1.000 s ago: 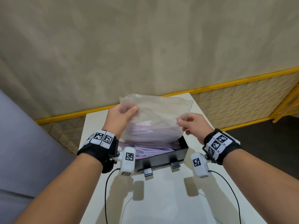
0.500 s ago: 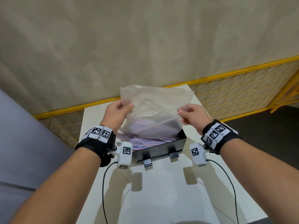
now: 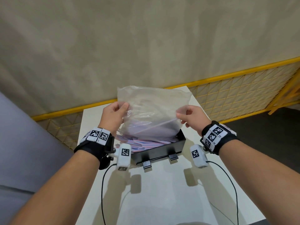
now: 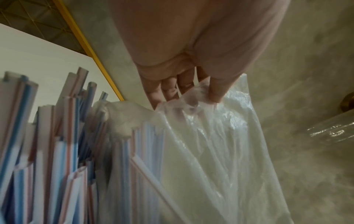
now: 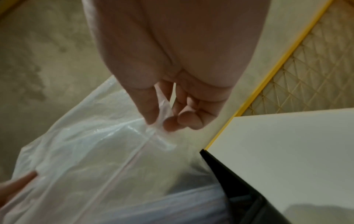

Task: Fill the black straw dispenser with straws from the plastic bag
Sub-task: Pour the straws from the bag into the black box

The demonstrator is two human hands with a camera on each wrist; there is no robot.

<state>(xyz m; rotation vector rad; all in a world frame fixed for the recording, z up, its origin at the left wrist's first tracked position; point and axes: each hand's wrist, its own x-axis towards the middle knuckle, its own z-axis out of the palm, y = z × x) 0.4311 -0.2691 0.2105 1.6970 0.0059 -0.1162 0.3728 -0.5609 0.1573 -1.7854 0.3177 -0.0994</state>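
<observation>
Beige wall and a yellow mesh fence back the white surface [image 3: 162, 192] where the black straw dispenser [image 3: 162, 147] sits. Over it hangs the plastic bag [image 3: 152, 111], upended, now lifted higher than a second ago, so more of its upper part shows slack and clear. Striped straws [image 3: 142, 142] lie heaped in the dispenser, with some still inside the bag's lower end. The left hand [image 3: 113, 117] pinches one upper corner and the right hand [image 3: 191, 117] the other. Emptying looks nearly done; another lift or shake should release the rest.
</observation>
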